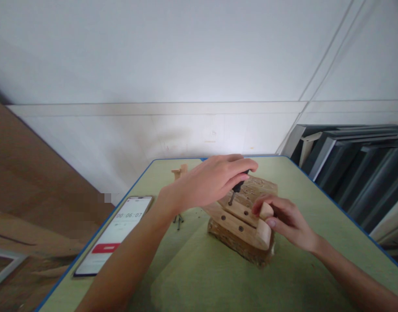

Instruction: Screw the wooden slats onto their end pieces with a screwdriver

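Note:
My left hand [215, 180] is wrapped over the black handle of a screwdriver [238, 186]. The screwdriver leans slightly, its tip at a hole or screw in a pale wooden piece [234, 211]. Beside that lies a second wooden piece [231, 225] with two dark screws or holes and a raised rounded end. My right hand [286, 216] pinches the rounded upright end of the farther wooden piece between thumb and fingers. Both pieces rest on a brown, textured wrapped block [239, 246]. Part of the farther piece is hidden under my left hand.
A phone [112, 242] showing a running timer lies on the green table [179, 264] at left. Several loose screws [178, 221] and a small wooden part [180, 171] lie behind my left forearm. Dark flat panels [358, 160] lean at right; a white wall [186, 130] stands behind.

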Demonstrator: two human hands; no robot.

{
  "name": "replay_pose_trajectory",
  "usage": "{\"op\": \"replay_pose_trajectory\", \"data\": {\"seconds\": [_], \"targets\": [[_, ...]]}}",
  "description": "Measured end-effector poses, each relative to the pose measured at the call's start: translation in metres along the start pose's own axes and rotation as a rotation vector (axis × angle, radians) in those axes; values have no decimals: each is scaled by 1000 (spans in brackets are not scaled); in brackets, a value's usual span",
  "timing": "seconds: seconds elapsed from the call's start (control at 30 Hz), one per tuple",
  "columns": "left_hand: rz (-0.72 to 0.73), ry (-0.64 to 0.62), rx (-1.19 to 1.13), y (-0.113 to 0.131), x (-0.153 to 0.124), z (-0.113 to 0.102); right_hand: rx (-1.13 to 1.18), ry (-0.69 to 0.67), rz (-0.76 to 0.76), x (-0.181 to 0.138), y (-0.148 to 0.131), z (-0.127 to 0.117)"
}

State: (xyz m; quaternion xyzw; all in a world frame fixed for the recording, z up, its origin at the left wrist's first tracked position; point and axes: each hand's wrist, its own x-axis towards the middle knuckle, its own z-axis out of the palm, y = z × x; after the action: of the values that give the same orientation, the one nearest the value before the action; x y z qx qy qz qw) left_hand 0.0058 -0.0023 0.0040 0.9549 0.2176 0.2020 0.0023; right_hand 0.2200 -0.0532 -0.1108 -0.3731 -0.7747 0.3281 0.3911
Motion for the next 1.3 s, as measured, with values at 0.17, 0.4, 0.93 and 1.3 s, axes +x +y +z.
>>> {"op": "replay_pose_trajectory", "data": {"seconds": [0.17, 0.4, 0.93, 1.3], "targets": [[32, -72, -40, 1, -1, -4, 5, -1, 1, 0, -1, 0], [60, -87, -146, -5, -4, -9, 7, 3, -2, -1, -1, -1], [-147, 345, -150, -17, -14, -23, 143, 17, 16, -1, 1, -2], [-111, 260, -93, 14, 14, 34, 568, 249, 63, 7, 5, -4]]}}
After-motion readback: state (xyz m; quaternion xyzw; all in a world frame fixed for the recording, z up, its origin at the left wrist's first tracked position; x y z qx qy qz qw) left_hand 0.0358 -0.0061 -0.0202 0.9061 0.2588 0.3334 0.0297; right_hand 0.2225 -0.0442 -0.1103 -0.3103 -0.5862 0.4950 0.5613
